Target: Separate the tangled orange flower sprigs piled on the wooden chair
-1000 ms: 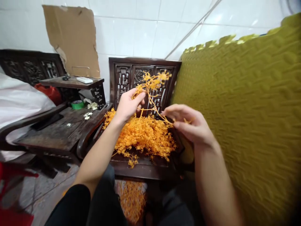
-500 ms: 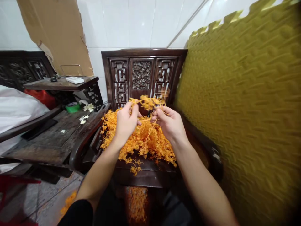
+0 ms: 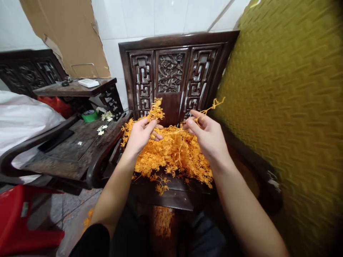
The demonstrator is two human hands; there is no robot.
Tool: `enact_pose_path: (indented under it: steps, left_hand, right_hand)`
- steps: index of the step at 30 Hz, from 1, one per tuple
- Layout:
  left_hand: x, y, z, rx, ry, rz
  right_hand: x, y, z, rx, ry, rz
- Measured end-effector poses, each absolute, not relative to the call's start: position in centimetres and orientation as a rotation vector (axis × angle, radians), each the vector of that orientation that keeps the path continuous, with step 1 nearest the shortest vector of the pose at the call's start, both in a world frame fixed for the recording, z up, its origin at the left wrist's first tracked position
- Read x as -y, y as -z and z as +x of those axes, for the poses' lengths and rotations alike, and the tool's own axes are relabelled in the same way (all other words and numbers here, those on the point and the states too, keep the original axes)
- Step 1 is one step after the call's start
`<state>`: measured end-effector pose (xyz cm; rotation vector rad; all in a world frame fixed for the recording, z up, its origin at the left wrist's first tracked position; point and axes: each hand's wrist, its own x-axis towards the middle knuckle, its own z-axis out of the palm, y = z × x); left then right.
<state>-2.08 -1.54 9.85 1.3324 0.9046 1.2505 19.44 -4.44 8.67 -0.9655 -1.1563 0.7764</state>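
Observation:
My left hand (image 3: 143, 132) pinches a clump of orange plastic sprigs (image 3: 157, 110), which stands up above its thumb and fingers. A thin orange stem (image 3: 214, 103) is pinched in my right hand (image 3: 205, 132), its branched tip sticking out to the upper right. Both hands are above a large heap of orange plastic sprigs (image 3: 171, 153) on the dark wooden chair seat (image 3: 179, 200). A strand seems to run between the two hands, low over the heap. One loose sprig (image 3: 161, 187) lies at the heap's front edge.
A carved chair back (image 3: 171, 73) rises behind the heap. A yellow textured foam mat (image 3: 281, 107) stands close on the right. On the left are a wooden bench (image 3: 61, 157), green tape (image 3: 89, 115), white pieces (image 3: 102, 128) and a red stool (image 3: 16, 217).
My hands have moved apart, and the orange pieces once bunched between them are now separated, a clump at the left and a stem at the right. The view has tilted and shifted.

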Motion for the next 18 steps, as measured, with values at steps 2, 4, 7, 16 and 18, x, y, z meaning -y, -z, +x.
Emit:
enact_pose_path:
  steps: [2, 4, 7, 16, 18]
  left_hand:
    - [1.8, -9.7, -2.2, -0.903, -1.243, 1.386]
    - [2.0, -9.7, -2.2, -0.910, -1.228, 1.424]
    - [2.4, -9.9, -2.0, -0.897, -1.202, 1.459]
    - [3.9, -10.7, -1.1, -0.750, -1.261, 1.503]
    - [4.0, -10.9, -1.7, -0.784, -1.237, 1.547]
  right_hand:
    - [4.6, -8.4, 20.0, 1.170, -0.545, -1.082]
    - [5.5, -8.7, 19.9, 1.120, -0.187, -1.127]
    - [7.9, -9.9, 18.5, 1.102, 0.311, -1.010]
    - [8.9, -10.4, 15.7, 1.912, -0.229, -1.035]
    - [8.6, -10.4, 16.1, 1.882, -0.321, -1.043]
